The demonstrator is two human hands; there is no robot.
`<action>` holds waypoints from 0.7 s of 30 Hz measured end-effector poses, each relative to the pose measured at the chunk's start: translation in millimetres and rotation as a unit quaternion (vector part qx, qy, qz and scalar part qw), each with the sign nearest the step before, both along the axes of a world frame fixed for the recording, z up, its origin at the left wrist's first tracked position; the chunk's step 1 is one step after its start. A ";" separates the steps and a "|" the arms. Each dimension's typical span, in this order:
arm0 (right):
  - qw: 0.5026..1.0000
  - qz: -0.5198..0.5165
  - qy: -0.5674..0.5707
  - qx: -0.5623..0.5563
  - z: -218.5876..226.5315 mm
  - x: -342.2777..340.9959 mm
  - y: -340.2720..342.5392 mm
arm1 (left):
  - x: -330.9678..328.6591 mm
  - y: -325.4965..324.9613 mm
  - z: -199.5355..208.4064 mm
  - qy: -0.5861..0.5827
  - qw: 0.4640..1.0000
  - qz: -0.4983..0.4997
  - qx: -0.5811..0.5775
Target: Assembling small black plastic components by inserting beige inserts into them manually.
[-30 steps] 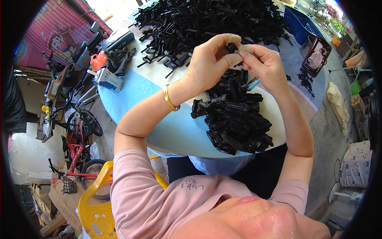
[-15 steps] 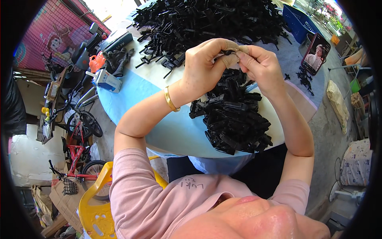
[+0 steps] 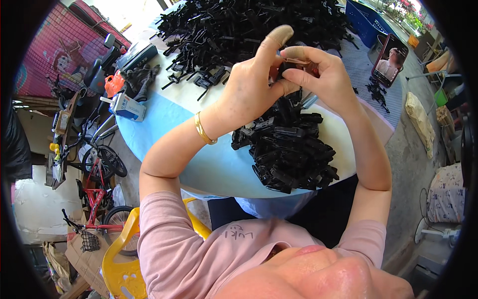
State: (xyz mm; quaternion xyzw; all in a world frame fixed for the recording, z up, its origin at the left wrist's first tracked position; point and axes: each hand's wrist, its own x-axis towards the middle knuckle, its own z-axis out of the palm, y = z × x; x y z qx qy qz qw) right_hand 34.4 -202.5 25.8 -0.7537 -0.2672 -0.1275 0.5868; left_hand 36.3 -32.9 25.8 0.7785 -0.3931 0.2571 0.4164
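My left hand [image 3: 251, 85], with a gold bangle at the wrist, is raised over the table. Its index finger points up, while the thumb and other fingers curl inward. Against it my right hand [image 3: 326, 79] is pinched, thumb to fingers. A small black plastic part [image 3: 285, 68] shows between the fingertips, mostly hidden by them. Beige covers wrap several fingertips. Right below both hands lies a heap of black plastic parts [image 3: 294, 149], at the table's near edge. Beyond them spreads a bigger pile of black parts with thin prongs [image 3: 249, 25].
The round table [image 3: 159, 144] has a pale blue and cream cover. On its right stands a phone [image 3: 391, 60] beside a few loose black parts [image 3: 377, 94]; a blue basket [image 3: 368, 22] is behind. Left are a blue-white carton [image 3: 128, 107], dark gloves [image 3: 139, 79] and a yellow chair [image 3: 122, 264].
My left index finger has lifted off the pinch and now points upward. My right fingers have opened a little around the black part. The view has shifted slightly.
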 end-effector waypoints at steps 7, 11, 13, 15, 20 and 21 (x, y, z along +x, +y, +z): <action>0.997 0.025 -0.007 -0.069 6.9 1.7 -8.3 | -5.2 9.0 16.8 0.243 0.967 -0.050 -0.056; 0.995 0.048 0.083 -0.036 8.9 -0.6 -6.9 | -4.8 12.3 21.1 0.242 0.963 -0.110 -0.038; 0.997 0.048 0.048 -0.020 3.4 3.6 -10.6 | -5.8 11.5 23.3 0.208 0.973 -0.100 -0.022; 0.999 0.050 0.012 -0.004 2.7 6.7 -15.0 | 1.1 16.6 26.7 0.282 0.933 -0.209 -0.077; 0.983 0.092 0.091 0.131 0.1 10.0 -13.7 | 37.3 31.7 13.6 0.424 0.811 -0.390 -0.104; 0.986 0.095 0.090 0.107 0.4 7.8 -12.0 | 39.9 30.9 10.4 0.448 0.787 -0.410 -0.110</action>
